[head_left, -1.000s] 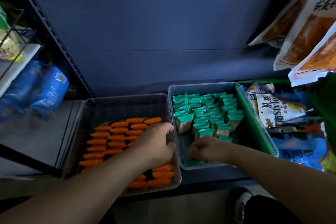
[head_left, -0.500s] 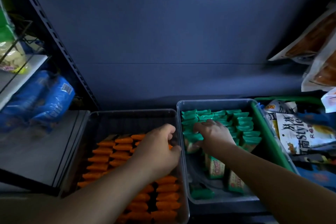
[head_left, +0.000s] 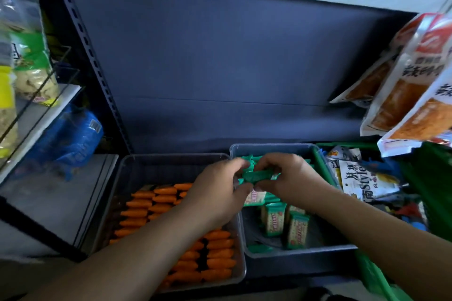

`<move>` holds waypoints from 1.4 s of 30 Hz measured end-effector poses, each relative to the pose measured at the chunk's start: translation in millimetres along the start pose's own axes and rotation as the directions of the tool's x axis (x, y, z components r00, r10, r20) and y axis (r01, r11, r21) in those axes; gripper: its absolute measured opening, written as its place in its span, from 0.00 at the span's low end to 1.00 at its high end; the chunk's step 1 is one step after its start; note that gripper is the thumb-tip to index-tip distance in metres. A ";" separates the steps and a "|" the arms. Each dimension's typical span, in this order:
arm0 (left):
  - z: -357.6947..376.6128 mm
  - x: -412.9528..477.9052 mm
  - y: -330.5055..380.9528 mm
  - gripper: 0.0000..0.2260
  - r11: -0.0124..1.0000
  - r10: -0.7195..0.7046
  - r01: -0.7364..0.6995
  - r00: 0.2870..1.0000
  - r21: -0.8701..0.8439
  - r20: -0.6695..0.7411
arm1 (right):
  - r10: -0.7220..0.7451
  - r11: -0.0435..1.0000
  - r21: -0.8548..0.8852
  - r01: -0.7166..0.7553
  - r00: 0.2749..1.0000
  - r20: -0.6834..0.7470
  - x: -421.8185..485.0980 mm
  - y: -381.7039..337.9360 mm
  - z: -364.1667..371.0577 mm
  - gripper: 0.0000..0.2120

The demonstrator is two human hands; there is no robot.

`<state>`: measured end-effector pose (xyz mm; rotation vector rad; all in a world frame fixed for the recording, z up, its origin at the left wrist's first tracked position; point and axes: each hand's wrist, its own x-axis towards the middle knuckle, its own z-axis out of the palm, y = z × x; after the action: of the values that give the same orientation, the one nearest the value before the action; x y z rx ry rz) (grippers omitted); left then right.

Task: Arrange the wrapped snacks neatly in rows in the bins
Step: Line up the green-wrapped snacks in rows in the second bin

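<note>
Two clear plastic bins stand side by side on a shelf. The left bin holds rows of orange wrapped snacks. The right bin holds green wrapped snacks, some standing loose near its front. Over the right bin's back half, my left hand and my right hand meet. Together they grip a small bunch of green snacks, one hand at each end. My hands hide most of the green rows behind them.
A green crate of mixed snack bags sits right of the bins. Orange pouches hang at upper right. Blue bags and a wire rack of packets are at left. A dark back panel closes the shelf.
My left hand left the orange bin's edge and came across to the green bin. Both hands now hold a bunch of green snacks lifted together. The camera view tilted up.
</note>
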<state>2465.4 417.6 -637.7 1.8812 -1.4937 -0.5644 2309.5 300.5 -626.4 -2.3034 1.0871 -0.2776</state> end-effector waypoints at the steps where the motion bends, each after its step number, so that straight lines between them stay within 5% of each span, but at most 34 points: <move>1: -3.0 -2.4 4.0 0.15 0.999 0.029 -0.030 0.999 -0.016 -0.016 | 0.017 1.000 0.026 -0.017 1.000 0.014 -10.1 -10.1 -8.5 0.13; 8: -17.2 -12.6 24.7 0.05 0.967 0.083 -0.092 0.995 -0.239 -0.046 | 0.264 0.834 0.494 -0.246 0.964 0.035 -59.5 -26.6 -22.4 0.04; 14: -23.6 -10.3 32.5 0.03 0.934 -0.034 0.013 0.998 -0.358 -0.054 | 0.181 0.830 0.545 -0.117 0.981 -0.066 -54.2 -35.1 -22.6 0.06; 20: -32.4 -5.2 31.7 0.04 0.903 -0.143 0.088 0.984 -0.420 -0.103 | 0.160 0.694 0.708 -0.136 0.987 0.033 -49.7 -23.9 -31.0 0.02; 24: -19.2 -1.6 32.7 0.10 0.848 -0.155 0.167 0.986 -0.503 0.066 | 0.234 0.617 0.782 -0.088 0.969 -0.076 -43.4 -12.6 -33.2 0.03; 27: -5.2 -2.1 35.4 0.13 0.844 -0.110 0.188 0.977 -0.502 0.182 | 0.311 0.523 0.847 -0.092 0.946 -0.089 -39.3 -6.6 -37.5 0.04; 31: 3.5 -2.1 32.7 0.12 0.874 -0.088 0.143 0.986 -0.464 0.139 | 0.311 0.485 0.864 -0.136 0.950 -0.025 -39.1 0.3 -39.2 0.07; 39: 11.1 -4.6 33.4 0.12 0.898 -0.103 0.171 0.977 -0.406 0.185 | 0.303 0.535 0.837 -0.110 0.951 -0.068 -45.1 5.2 -37.3 0.04; 42: 12.4 -8.2 34.1 0.13 0.986 -0.050 0.049 0.999 -0.160 0.002 | 0.296 0.576 0.811 -0.103 0.951 -0.089 -45.8 1.4 -34.8 0.04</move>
<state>2431.6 418.3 -622.1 1.7974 -1.3613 -0.6853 2264.7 320.4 -596.4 -1.3297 1.0197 -0.7723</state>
